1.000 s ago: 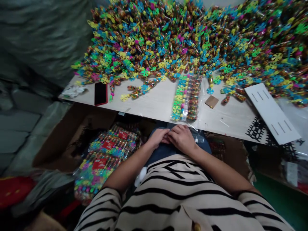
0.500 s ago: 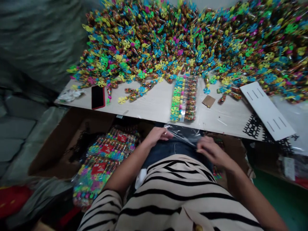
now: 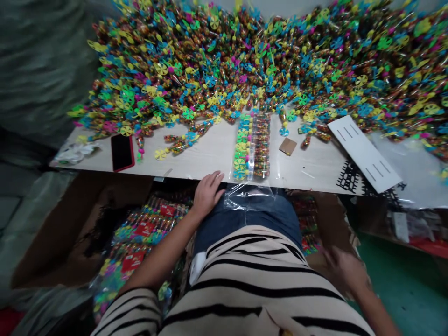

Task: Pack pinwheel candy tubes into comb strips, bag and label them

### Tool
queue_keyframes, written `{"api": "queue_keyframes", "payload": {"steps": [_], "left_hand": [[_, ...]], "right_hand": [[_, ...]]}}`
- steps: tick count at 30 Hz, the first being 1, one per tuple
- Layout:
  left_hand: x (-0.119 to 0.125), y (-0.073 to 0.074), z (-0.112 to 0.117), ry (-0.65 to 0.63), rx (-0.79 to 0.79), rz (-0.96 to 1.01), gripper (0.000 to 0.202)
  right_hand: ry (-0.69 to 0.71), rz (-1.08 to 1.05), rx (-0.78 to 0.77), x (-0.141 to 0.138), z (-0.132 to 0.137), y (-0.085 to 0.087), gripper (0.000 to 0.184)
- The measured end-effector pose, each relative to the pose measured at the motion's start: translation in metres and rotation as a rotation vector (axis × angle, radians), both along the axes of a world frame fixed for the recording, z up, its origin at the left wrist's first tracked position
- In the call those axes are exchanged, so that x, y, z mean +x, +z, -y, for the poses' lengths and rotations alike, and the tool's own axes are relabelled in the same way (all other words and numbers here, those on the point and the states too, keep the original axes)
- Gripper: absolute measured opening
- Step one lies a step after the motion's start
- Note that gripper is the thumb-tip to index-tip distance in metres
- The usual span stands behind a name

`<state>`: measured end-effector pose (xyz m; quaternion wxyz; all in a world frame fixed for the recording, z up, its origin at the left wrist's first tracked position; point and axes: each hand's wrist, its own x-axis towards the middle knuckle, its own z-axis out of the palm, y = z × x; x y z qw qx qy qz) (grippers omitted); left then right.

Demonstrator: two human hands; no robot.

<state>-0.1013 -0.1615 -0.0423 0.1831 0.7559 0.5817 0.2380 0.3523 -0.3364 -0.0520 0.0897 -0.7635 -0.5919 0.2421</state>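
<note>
A clear plastic bag (image 3: 272, 149) lies at the table's front edge, packed with a row of small bottles (image 3: 262, 151) of reddish-brown beads with green, yellow and blue wheel-shaped tops. Its loose flap (image 3: 250, 198) hangs over the edge above my lap. My left hand (image 3: 207, 195) is at the table edge just left of the bag, fingers stretched out and holding nothing. Low on the right, away from the bag, my right hand (image 3: 345, 268) is beside a cardboard box; motion blurs its fingers.
Loose bottles (image 3: 210, 60) are heaped along the back of the table (image 3: 206, 161). A phone (image 3: 122, 151), a brown cardboard square (image 3: 287, 146) and a slotted white board (image 3: 364, 154) lie on it. Below left, a box (image 3: 52, 238) stands near filled packs (image 3: 143, 228) with red labels.
Both hands have let go of the bag's flap. My left hand has moved up to the table edge, and my right hand has swung out to the right and down. The view has shifted slightly.
</note>
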Motion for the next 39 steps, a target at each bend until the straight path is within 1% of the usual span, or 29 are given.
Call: {"api": "queue_keyframes", "payload": {"steps": [1, 2, 3, 4, 6, 7, 8, 9, 10, 11, 12, 13, 16, 19, 20, 22, 24, 25, 27, 31, 33, 35, 37, 39], "left_hand": [[0.003, -0.003, -0.004, -0.076, 0.017, -0.038, 0.046], [0.006, -0.005, -0.008, -0.137, 0.02, -0.061, 0.043], [0.009, -0.006, -0.012, -0.183, 0.017, -0.07, 0.04], [0.012, -0.007, -0.016, -0.223, 0.01, -0.065, 0.036], [0.016, -0.005, -0.022, -0.3, -0.011, -0.019, 0.03], [0.017, -0.004, -0.024, -0.341, -0.028, 0.011, 0.029], [0.016, -0.002, -0.027, -0.381, -0.048, 0.039, 0.028], [0.015, 0.0, -0.029, -0.413, -0.068, 0.065, 0.028], [0.014, 0.002, -0.031, -0.432, -0.088, 0.087, 0.028], [0.012, 0.004, -0.033, -0.436, -0.108, 0.107, 0.028], [0.012, 0.006, -0.035, -0.419, -0.128, 0.129, 0.027], [0.012, 0.007, -0.037, -0.378, -0.142, 0.155, 0.027], [0.021, 0.01, -0.043, -0.174, -0.158, 0.239, 0.03], [0.041, 0.014, -0.051, 0.06, -0.188, 0.292, 0.045], [0.048, 0.016, -0.054, 0.134, -0.204, 0.272, 0.047], [0.061, 0.019, -0.061, 0.266, -0.217, 0.149, 0.045], [0.07, 0.021, -0.068, 0.357, -0.208, -0.015, 0.039], [0.072, 0.022, -0.071, 0.387, -0.204, -0.078, 0.036], [0.074, 0.023, -0.074, 0.409, -0.21, -0.139, 0.033], [0.073, 0.022, -0.073, 0.395, -0.197, -0.168, 0.035], [0.073, 0.021, -0.072, 0.402, -0.194, -0.177, 0.036], [0.073, 0.022, -0.072, 0.41, -0.204, -0.192, 0.035], [0.073, 0.023, -0.073, 0.417, -0.222, -0.212, 0.033], [0.072, 0.025, -0.075, 0.416, -0.251, -0.227, 0.032]], "right_hand": [[0.184, -0.008, 0.1, -0.009, -0.029, 0.0, 0.022], [0.308, 0.008, 0.233, -0.021, -0.06, 0.0, 0.026], [0.395, 0.043, 0.363, -0.035, -0.091, 0.002, 0.03], [0.495, 0.067, 0.456, -0.05, -0.121, 0.004, 0.032], [0.716, 0.074, 0.547, -0.079, -0.171, 0.009, 0.033], [0.829, 0.055, 0.565, -0.091, -0.19, 0.011, 0.033], [0.912, 0.027, 0.577, -0.1, -0.204, 0.013, 0.031], [0.958, -0.009, 0.589, -0.106, -0.214, 0.014, 0.027], [0.967, -0.055, 0.602, -0.109, -0.221, 0.015, 0.022], [0.939, -0.112, 0.614, -0.11, -0.226, 0.015, 0.017], [0.879, -0.18, 0.619, -0.11, -0.229, 0.015, 0.016], [0.801, -0.257, 0.612, -0.11, -0.231, 0.014, 0.02], [0.544, -0.482, 0.511, -0.114, -0.232, 0.011, 0.041], [0.312, -0.552, 0.402, -0.126, -0.232, 0.008, 0.051], [0.249, -0.531, 0.376, -0.13, -0.232, 0.008, 0.052], [0.158, -0.448, 0.324, -0.138, -0.233, 0.008, 0.052], [0.097, -0.381, 0.278, -0.143, -0.236, 0.008, 0.046], [0.074, -0.383, 0.26, -0.144, -0.238, 0.008, 0.041], [0.03, -0.487, 0.235, -0.146, -0.242, 0.007, 0.034], [-0.061, -0.852, 0.282, -0.145, -0.247, 0.003, 0.046], [-0.096, -0.916, 0.336, -0.146, -0.245, 0.001, 0.049], [-0.097, -0.857, 0.362, -0.146, -0.24, 0.0, 0.046], [-0.06, -0.704, 0.379, -0.147, -0.236, -0.001, 0.04], [0.0, -0.567, 0.39, -0.146, -0.234, -0.001, 0.039]]}}
